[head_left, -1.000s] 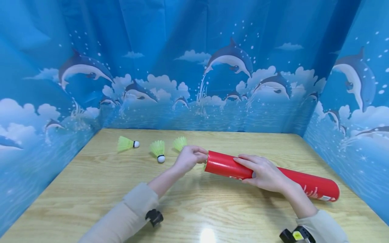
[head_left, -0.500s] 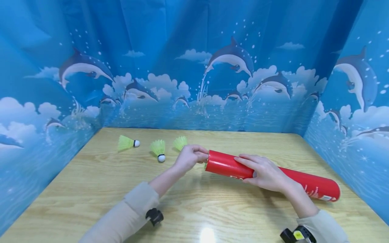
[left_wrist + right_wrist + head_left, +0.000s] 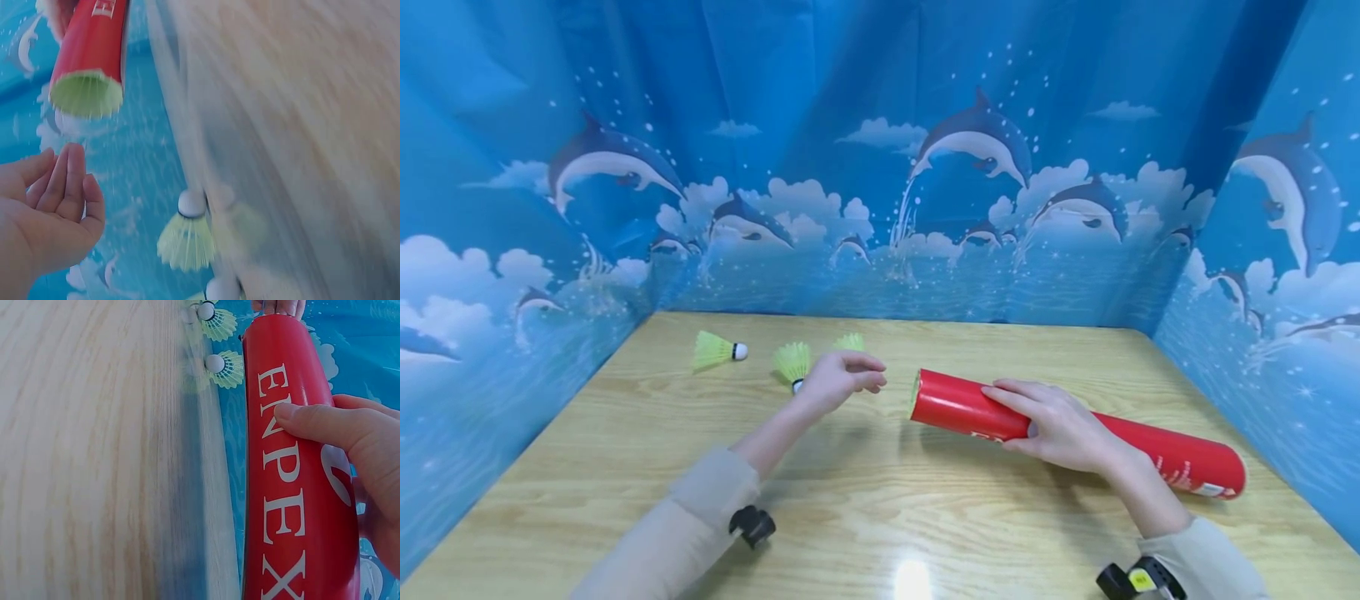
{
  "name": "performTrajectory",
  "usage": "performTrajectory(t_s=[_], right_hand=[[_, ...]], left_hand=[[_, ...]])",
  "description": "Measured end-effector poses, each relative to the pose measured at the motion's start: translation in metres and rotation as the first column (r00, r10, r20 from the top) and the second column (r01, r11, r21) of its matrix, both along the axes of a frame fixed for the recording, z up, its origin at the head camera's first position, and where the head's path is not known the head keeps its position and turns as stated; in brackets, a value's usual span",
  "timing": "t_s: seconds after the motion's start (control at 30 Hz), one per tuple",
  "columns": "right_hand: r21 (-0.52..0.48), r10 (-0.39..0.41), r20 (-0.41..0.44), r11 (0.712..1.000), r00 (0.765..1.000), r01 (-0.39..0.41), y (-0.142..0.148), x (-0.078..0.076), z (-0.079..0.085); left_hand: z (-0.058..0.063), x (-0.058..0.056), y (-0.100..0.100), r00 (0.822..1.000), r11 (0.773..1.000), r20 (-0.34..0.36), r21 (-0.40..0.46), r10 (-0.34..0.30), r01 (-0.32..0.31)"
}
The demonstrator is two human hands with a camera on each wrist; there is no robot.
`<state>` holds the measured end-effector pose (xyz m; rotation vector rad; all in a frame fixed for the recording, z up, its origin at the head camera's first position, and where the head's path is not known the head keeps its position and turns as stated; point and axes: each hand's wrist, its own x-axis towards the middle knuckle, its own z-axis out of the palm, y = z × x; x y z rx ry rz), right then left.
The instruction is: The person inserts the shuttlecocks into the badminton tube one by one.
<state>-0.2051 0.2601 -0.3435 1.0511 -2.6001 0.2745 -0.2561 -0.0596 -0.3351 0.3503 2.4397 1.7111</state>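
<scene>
My right hand (image 3: 1060, 427) grips a red shuttlecock tube (image 3: 951, 402) around its middle, thumb on the near side. The tube leans slightly, its mouth end at the left raised off the table. In the left wrist view, the yellow-green feather skirt of a shuttlecock (image 3: 87, 95) fills the mouth. Just left of that mouth, my left hand (image 3: 838, 382) is apart from it with loosely bent fingers and nothing in them. Behind the left hand lie two shuttlecocks, one middle shuttlecock (image 3: 792, 362) and one partly hidden shuttlecock (image 3: 850, 341). Another shuttlecock (image 3: 715, 350) lies farther left.
The wooden table (image 3: 880, 517) is bounded at the back and sides by a blue curtain (image 3: 820, 150) printed with dolphins. The tube's closed end reaches toward the table's right edge.
My left hand has drawn back leftward from the tube's mouth, and its fingers have come out of contact with it. The right hand and tube stay in place.
</scene>
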Motion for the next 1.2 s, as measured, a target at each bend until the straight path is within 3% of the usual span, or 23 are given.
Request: performTrajectory(t_s=[0.3, 0.57, 0.73, 1.03, 1.2], right_hand=[[0.011, -0.007, -0.015, 1.000, 1.000, 0.007, 0.001, 0.000, -0.001], [0.004, -0.004, -0.019, 1.000, 1.000, 0.004, 0.003, 0.000, -0.001], [0.005, -0.002, -0.018, 1.000, 1.000, 0.002, 0.004, 0.000, -0.002], [0.014, 0.008, -0.033, 1.000, 0.999, -0.007, 0.005, -0.002, -0.003], [0.016, 0.004, -0.031, 1.000, 1.000, -0.004, 0.006, -0.001, -0.004]], left_hand=[[0.006, -0.017, -0.041, 0.993, 0.997, -0.093, -0.027, 0.071, -0.074], [0.013, -0.031, -0.076, 0.991, 0.987, -0.042, -0.090, 0.129, -0.132], [0.011, -0.041, -0.096, 0.985, 0.971, -0.069, -0.167, 0.160, -0.170], [0.002, -0.053, -0.116, 0.987, 0.955, -0.073, -0.251, 0.142, -0.156], [-0.007, -0.056, -0.123, 0.993, 0.941, -0.050, -0.317, 0.106, -0.116]])
